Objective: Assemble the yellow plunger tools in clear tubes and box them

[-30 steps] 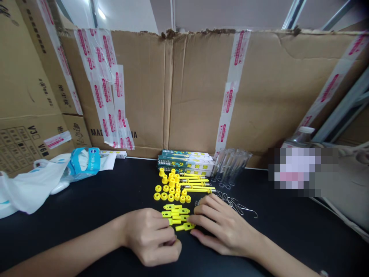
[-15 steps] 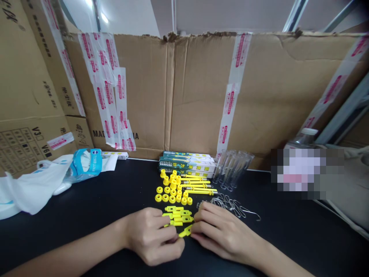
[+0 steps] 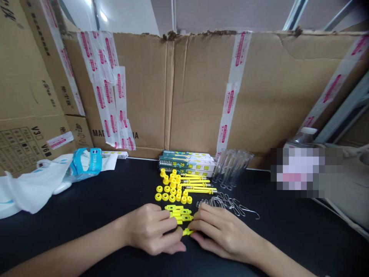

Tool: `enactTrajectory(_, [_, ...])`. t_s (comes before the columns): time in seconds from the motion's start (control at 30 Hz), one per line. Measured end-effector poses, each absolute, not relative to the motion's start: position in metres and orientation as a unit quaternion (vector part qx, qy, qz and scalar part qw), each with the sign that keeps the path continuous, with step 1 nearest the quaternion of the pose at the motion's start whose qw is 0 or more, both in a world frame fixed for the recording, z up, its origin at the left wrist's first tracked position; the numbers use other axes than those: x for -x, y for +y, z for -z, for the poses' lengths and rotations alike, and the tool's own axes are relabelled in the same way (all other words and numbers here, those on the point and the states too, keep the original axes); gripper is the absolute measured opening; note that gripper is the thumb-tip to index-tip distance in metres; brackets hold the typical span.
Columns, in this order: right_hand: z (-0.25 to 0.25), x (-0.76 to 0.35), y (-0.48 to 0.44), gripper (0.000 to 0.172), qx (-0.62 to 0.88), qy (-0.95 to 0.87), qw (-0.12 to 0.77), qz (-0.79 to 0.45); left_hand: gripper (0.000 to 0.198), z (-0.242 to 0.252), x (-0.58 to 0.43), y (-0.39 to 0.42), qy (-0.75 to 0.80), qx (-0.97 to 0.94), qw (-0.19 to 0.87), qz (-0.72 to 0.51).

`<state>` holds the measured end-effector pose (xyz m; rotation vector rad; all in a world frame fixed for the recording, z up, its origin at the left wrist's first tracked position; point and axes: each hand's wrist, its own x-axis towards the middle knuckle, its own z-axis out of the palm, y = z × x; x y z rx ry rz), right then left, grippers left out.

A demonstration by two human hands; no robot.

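Note:
Both of my hands rest on the black tabletop (image 3: 115, 200) near its front edge. My left hand (image 3: 152, 232) and my right hand (image 3: 221, 231) meet fingertip to fingertip on a small yellow plastic piece (image 3: 188, 231), each with fingers curled in a pinch. Just behind the fingers lies a short stack of flat yellow clips (image 3: 179, 213). Further back are several yellow round caps (image 3: 171, 195), yellow rods with metal ends (image 3: 198, 184) and bent wire hooks (image 3: 230, 204).
Printed boxes (image 3: 187, 161) and clear plastic tubes (image 3: 233, 167) lie against a taped cardboard wall (image 3: 201, 92). A white plastic bag (image 3: 37, 184) with a blue pack (image 3: 85, 163) sits left. A bottle (image 3: 302, 136) and a blurred patch stand right.
My hands have closed in on one yellow piece; it was lifted from beside the clip stack and now sits pinched between both sets of fingertips.

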<state>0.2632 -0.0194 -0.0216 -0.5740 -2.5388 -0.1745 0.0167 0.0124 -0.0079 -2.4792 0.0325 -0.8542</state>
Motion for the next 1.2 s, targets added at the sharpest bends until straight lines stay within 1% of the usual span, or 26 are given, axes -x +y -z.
enactTrajectory(0.07, [0.0223, -0.2618, -0.0204, 0.010, 0.212, -0.935, 0.272, 0.086, 0.029, 0.0077, -0.0163, 0.0126, -0.001, 0.911, 0.261, 0.320])
enactTrajectory(0.13, [0.0228, -0.2599, -0.0216, 0.010, 0.212, -0.930, 0.281, 0.109, 0.029, 0.0074, -0.0165, 0.0129, -0.012, 0.908, 0.264, 0.325])
enactTrajectory(0.27, [0.0223, -0.2565, -0.0231, 0.011, 0.213, -0.920, 0.303, 0.130, 0.018, 0.0071, -0.0179, 0.0130, -0.027, 0.907, 0.265, 0.326])
enactTrajectory(0.53, [0.0178, -0.2560, -0.0248, 0.016, 0.213, -0.923, 0.297, 0.119, 0.018, 0.0086, -0.0166, 0.0124, -0.038, 0.917, 0.252, 0.309])
enactTrajectory(0.7, [0.0171, -0.2567, -0.0252, 0.019, 0.208, -0.927, 0.286, 0.126, 0.011, 0.0060, -0.0165, 0.0126, -0.027, 0.913, 0.254, 0.317])
enactTrajectory(0.8, [0.0173, -0.2561, -0.0253, 0.023, 0.204, -0.931, 0.276, 0.124, 0.014, 0.0060, -0.0163, 0.0128, -0.015, 0.913, 0.253, 0.320])
enactTrajectory(0.97, [0.0185, -0.2553, -0.0253, 0.021, 0.193, -0.922, 0.303, 0.142, 0.006, 0.0083, -0.0164, 0.0134, -0.027, 0.920, 0.242, 0.307])
enactTrajectory(1.2, [0.0195, -0.2580, -0.0277, 0.022, 0.173, -0.915, 0.324, 0.168, 0.010, 0.0066, -0.0161, 0.0134, -0.013, 0.927, 0.240, 0.288])
